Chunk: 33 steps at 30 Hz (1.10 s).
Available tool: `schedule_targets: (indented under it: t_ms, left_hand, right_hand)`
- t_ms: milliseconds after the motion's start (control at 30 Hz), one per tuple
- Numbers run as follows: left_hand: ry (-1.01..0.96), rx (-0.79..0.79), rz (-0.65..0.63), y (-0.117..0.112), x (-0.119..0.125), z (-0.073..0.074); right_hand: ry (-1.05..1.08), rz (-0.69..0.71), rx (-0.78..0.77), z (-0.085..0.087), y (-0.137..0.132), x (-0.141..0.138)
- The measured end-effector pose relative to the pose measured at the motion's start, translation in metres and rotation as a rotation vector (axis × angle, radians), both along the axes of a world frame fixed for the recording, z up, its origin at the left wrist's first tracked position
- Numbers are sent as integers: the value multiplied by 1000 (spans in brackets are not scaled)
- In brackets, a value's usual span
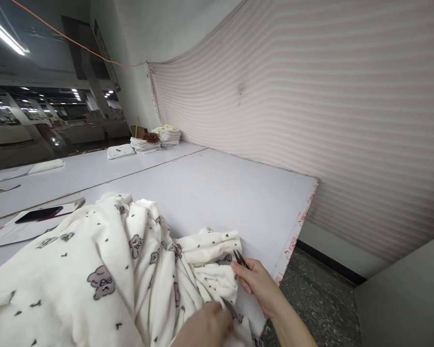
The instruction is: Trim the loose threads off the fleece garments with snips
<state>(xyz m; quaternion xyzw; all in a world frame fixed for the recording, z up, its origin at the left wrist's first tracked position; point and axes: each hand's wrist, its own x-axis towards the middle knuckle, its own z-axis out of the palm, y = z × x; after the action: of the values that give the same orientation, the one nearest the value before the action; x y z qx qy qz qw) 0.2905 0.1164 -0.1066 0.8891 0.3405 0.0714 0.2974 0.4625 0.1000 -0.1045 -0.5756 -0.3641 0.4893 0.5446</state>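
Observation:
A large heap of cream-white, soft plush fabric, printed with brown-mauve bears and small dark marks, lies bunched on the near table. My right hand is closed around a pair of dark thread snips. The pointed blades stick out past the fingers towards the upper left, beside the gathered edge of the fabric. Lower down, my left hand is over the fabric's right-hand edge, close to the table's front corner. It is smeared by motion, and its fingertips and whatever they touch cannot be made out.
The pale table ends at a right edge with red-printed tape. Papers and a black phone lie at left. Folded white stacks stand at the back. A striped pink-white cloth hangs along the wall. Speckled floor shows below.

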Motion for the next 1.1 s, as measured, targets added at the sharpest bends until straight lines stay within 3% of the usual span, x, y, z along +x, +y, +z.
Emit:
schedule_targets:
  t_ms: [100, 200, 367, 500, 700, 800, 900, 1100]
  left_hand:
    - [-122, 52, 203, 11, 9, 3]
    - [-263, 5, 338, 15, 13, -4]
    - [-496, -77, 371, 16, 7, -21]
    - [-599, -219, 412, 13, -4, -26]
    - [-687, -344, 456, 16, -8, -23]
    - [-724, -471, 466, 23, -10, -19]
    - [-772, -570, 431, 28, -13, -10]
    - [-719, -573, 318, 28, -19, 0]
  right_hand:
    - [104, -16, -12, -3, -4, -14]
    - [146, -68, -8, -6, -6, -27]
    - [97, -213, 33, -8, -2, -32]
    - [24, -302, 94, -1, -1, -26]
    - [-383, -150, 178, 10, -21, -28]
    - [-529, -49, 319, 9, -26, -34]
    - [-611, 26, 441, 6, -22, -41]
    - [-676, 75, 406, -6, -7, -44]
